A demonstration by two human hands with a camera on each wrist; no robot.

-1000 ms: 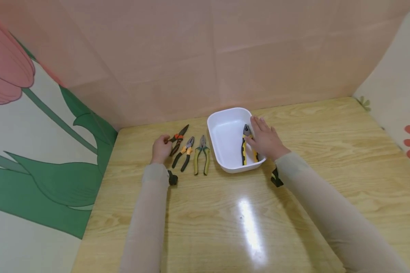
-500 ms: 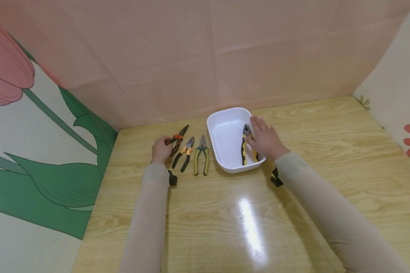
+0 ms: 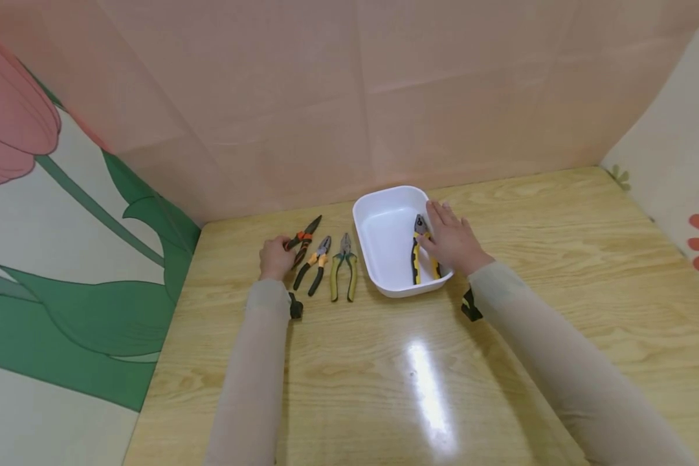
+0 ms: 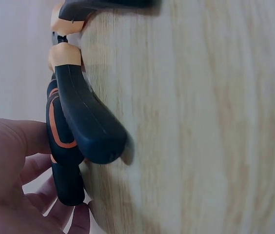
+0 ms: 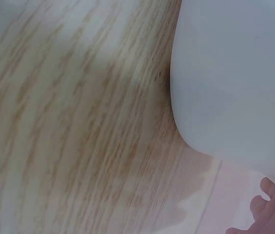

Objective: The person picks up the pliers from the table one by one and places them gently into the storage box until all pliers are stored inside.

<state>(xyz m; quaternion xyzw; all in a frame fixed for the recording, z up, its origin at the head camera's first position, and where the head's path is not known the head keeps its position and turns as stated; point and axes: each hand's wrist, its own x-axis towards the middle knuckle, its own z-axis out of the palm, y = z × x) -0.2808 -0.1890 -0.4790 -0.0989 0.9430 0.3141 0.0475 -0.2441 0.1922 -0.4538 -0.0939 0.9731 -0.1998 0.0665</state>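
Note:
My left hand point(image 3: 276, 260) pinches a handle of long-nose pliers point(image 3: 305, 239) with black-and-orange grips, lying at the left end of the row. In the left wrist view its thumb and fingers sit around the dark handles point(image 4: 62, 129). Just right of these lie combination pliers point(image 3: 320, 254) with black and light-orange grips, then green-handled pliers point(image 3: 345, 257). My right hand point(image 3: 457, 246) rests on the right rim of a white tray point(image 3: 384, 243), fingers fairly straight, thumb over the inside. Yellow-and-black pliers point(image 3: 416, 259) lie in the tray, partly hidden by this hand.
Everything stands on a wood-grain table point(image 3: 361, 375). A pinkish cloth-like wall point(image 3: 303, 110) rises behind the tray, and a flower-painted panel point(image 3: 81, 259) borders the left side.
The left hand's fingers have shifted slightly at the long-nose pliers' handles. The right hand, the tray and the other pliers stay where they were.

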